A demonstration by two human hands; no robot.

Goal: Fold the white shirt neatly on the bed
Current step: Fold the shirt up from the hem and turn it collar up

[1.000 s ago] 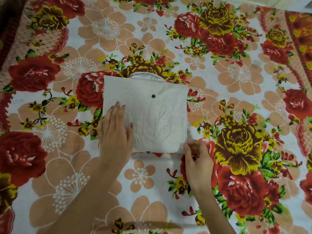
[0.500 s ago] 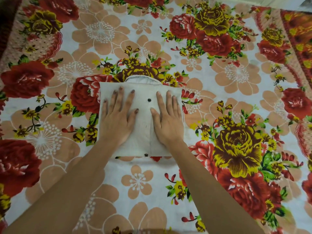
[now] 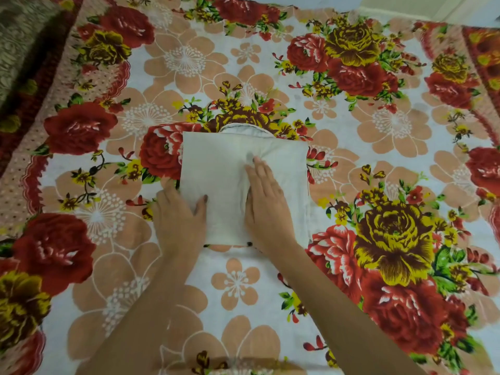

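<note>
- Head view: the white shirt (image 3: 216, 169) lies folded into a soft, roughly square packet on the bed (image 3: 351, 163), which is covered by a floral sheet printed with red and yellow roses and peach blossoms.
- The shirt's curved collar (image 3: 243, 129) peeks out at the far edge, beyond the fingertips of both hands; the cloth looks matte and faintly creased.
- The left hand (image 3: 178, 215) sits at the packet's near-left corner — thumb on top of the cloth, the other fingers hidden at or under the left edge, so it appears to pinch that edge.
- The right hand (image 3: 266, 204) lies flat, palm down on the middle of the shirt, fingers (image 3: 259, 169) straight and held together, pressing nothing but the cloth surface.
- Small wrinkles gather just beyond the right fingertips.
- A dark button (image 3: 249, 243) shows at the near edge — just beside the right wrist.
</note>
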